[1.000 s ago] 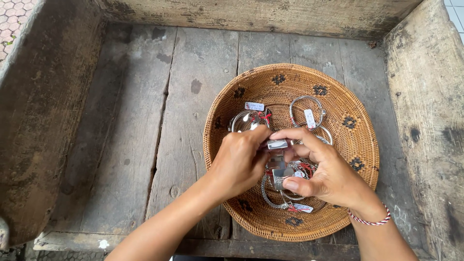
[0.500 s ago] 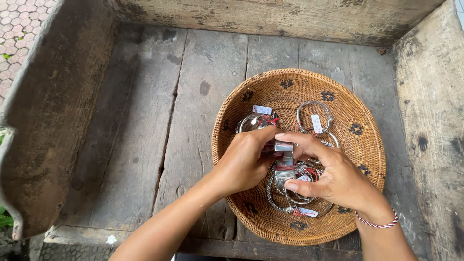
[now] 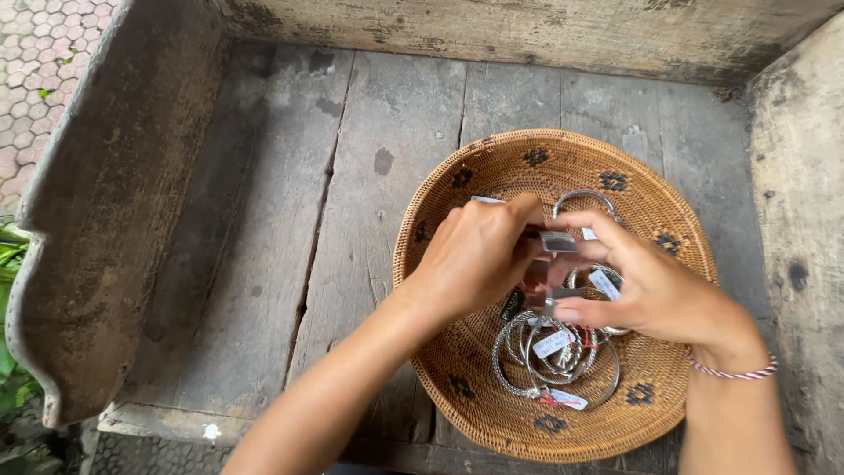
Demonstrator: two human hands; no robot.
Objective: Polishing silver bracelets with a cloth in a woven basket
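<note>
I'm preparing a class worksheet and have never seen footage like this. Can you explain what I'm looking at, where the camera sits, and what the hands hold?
The camera is worn on a person's head and looks down at their own bare hands. The left hand and right hand meet over a round woven basket that sits on a worn wooden surface with raised sides. Between the fingers is a small silver metal piece, too blurred to identify exactly. Silver bangles with paper tags lie in the basket.

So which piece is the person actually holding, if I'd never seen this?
Find the round woven basket on the worn plank bench. Above its middle, the left hand and right hand pinch one wide, flat silver cuff; the other bracelets lie tagged and heaped below.
</note>
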